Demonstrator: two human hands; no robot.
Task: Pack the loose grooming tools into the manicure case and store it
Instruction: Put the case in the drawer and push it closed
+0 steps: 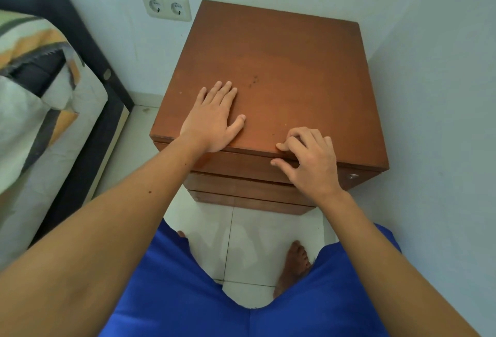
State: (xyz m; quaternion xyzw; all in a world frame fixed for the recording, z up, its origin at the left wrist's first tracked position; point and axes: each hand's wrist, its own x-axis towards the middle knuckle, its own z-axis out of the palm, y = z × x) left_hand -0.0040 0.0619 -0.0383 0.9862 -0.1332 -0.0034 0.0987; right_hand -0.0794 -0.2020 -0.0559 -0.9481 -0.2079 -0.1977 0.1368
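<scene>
A brown wooden bedside cabinet (281, 73) stands before me with its top bare. No manicure case or grooming tools show anywhere. My left hand (214, 119) lies flat, palm down, fingers spread, on the near left part of the top. My right hand (308, 159) curls over the front edge, its fingertips touching the top edge of the upper drawer front (241, 164), thumb below. The drawers look shut; two more drawer fronts sit below it.
A bed with a patterned cover (35, 111) and dark frame stands at the left. A double wall socket (166, 7) is behind the cabinet. White floor tiles (249, 242), my blue shorts and a bare foot (294, 264) lie below. Walls close in behind and right.
</scene>
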